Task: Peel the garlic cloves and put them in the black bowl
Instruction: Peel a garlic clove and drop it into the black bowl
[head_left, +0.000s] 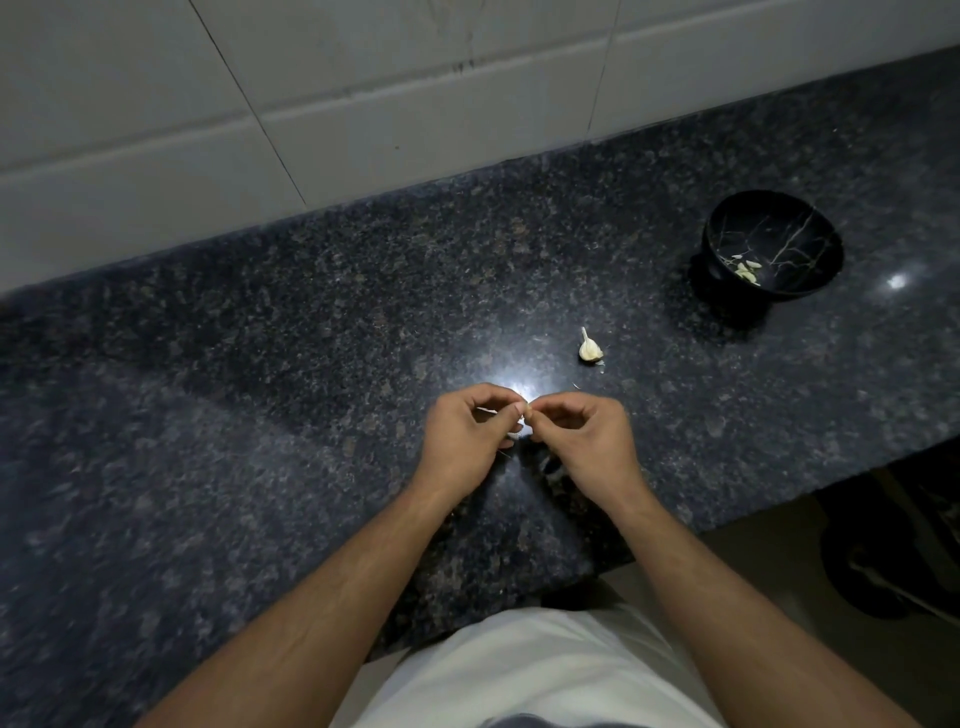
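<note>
While my left hand and right hand pinch one small garlic clove between curled fingertips above the surface, I judge it light, slippery, papery-skinned; pick at its tip. Bowl sits at two o'clock.

Home kitchen, speckled granite counter, tiled wall

A dark speckled granite counter carries a black bowl and a partial garlic bulb.
</note>
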